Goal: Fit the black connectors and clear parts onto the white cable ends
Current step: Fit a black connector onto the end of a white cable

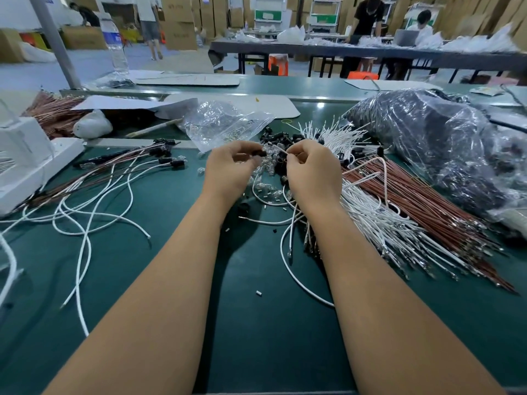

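— Green matting (256,337) covers the bench, with a warehouse of cardboard boxes and other workers' tables behind. What's in the hands?

— Left hand (228,171) has its fingers curled, pinching a black connector (261,153) at the fingertips. Right hand (312,172) is clenched on a thin white cable (281,151), its end aimed across at the connector. The two hands sit close together at the middle of the bench, a small gap between them.

— And the loose parts?

— Directly under and beyond the hands: a heap of black connectors (281,138) at twelve o'clock from them, and small clear parts (266,189) scattered between the wrists. A clear bag (222,124) lies at about eleven o'clock from the hands, contents hard to make out.

— Cable stock?

— At three to four o'clock from the hands, a big fan of white cables (379,223) with reddish-brown wires (422,206) lying beside them. Further out at two o'clock sits a large crumpled plastic bag (433,143) of dark items.

— Anything on the other side?

— At nine o'clock, several cables with black connectors fitted (168,161) lie together, white leads trailing toward the near edge. A white box-like unit (28,158) stands at the far left edge. At eleven o'clock, far back, a water bottle (115,41) stands upright.
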Demonstrator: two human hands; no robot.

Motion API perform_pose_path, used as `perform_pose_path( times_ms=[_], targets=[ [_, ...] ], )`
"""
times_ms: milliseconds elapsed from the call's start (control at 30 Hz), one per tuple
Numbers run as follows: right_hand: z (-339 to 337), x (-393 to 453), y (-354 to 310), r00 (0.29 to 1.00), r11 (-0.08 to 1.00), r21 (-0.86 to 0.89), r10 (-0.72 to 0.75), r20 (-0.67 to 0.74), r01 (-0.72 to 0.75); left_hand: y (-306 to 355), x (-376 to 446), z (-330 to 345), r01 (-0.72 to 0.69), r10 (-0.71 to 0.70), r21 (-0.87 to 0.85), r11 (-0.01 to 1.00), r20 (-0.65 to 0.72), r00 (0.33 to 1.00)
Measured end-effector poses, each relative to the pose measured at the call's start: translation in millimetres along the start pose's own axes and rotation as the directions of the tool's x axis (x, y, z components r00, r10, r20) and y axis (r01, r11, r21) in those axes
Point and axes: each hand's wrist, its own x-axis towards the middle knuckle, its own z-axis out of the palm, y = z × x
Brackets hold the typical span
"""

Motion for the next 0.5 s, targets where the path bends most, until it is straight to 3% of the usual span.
perform_pose_path(
  times_ms=[100, 267, 500],
  targets=[
    [-0.5, -0.9, -0.2, 1.0, 1.0, 0.007, -0.002, 0.01, 0.002, 1.2, 0.5, -0.6, 0.07, -0.073, -0.15, 0.986, -0.013, 0.997],
    [0.7, -1.0, 0.9, 0.998, 0.999, -0.039, -0.015, 0.068, 0.017, 3.1, -1.3, 0.7, 0.062, -0.064, -0.161, 0.985, -0.005, 0.998],
    [0.8, -1.1, 1.6, 0.999, 0.998, -0.056, 0.015, 0.042, -0.012, 6.5, -1.9, -0.7, 0.092, -0.098, -0.207, 0.974, -0.018, 0.995]
  ],
)
